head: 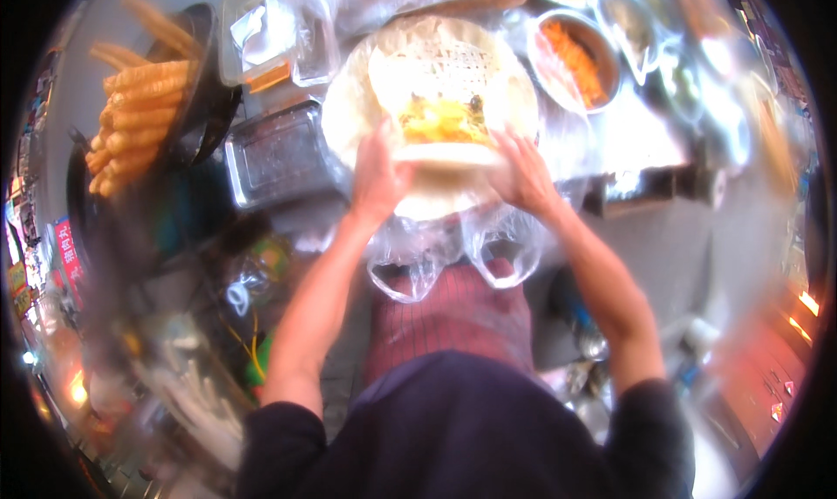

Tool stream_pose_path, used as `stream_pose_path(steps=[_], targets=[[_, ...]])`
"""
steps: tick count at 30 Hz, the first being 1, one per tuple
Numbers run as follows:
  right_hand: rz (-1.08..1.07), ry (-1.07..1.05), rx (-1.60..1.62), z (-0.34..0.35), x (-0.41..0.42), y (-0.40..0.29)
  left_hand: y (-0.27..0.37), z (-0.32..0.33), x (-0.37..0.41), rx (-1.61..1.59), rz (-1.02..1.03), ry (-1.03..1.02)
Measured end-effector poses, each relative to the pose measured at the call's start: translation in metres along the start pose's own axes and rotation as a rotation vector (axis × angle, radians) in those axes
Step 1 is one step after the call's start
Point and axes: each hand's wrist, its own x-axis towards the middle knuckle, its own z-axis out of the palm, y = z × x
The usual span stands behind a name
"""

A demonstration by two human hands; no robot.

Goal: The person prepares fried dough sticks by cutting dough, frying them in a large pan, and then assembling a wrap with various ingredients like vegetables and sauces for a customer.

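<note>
On a round pale board or tray (343, 107) lies a thin pale wrapper (418, 74), overexposed and partly blurred. A band of yellow and orange filling (444, 123) with dark bits runs across its middle. The wrapper's near edge (451, 154) is lifted and folded toward the filling. My left hand (382, 175) holds the left end of this fold, fingers pointing away from me. At the opposite end, my right hand (526, 172) holds it in much the same way. Both thumbs are blurred, so their exact contact is unclear.
Fried dough sticks (140, 123) are stacked at the left, beside a rectangular metal tray (278, 156). A bowl of shredded orange food (575, 61) and several other bowls stand at the right. Clear plastic bag handles (503, 263) hang over the near edge, above my reddish striped apron (451, 322).
</note>
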Motion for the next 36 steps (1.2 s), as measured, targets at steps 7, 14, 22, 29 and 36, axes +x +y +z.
stream_pose_path(steps=[7,14,22,29,36], targets=[[0.006,0.044,0.098,0.004,0.014,0.016,-0.005,0.003,0.022,-0.073,-0.134,-0.004],[0.363,-0.025,0.229,0.003,0.041,0.011,-0.001,0.003,0.039,0.082,-0.117,0.061],[0.613,-0.116,0.221,0.005,0.091,0.03,0.007,0.014,0.075,0.044,-0.307,0.118],[0.024,0.31,-0.308,0.016,0.095,0.017,-0.011,0.017,0.091,0.331,-0.149,0.021],[-0.263,0.003,-0.26,0.016,0.086,0.019,-0.019,0.021,0.085,0.497,0.355,0.083]])
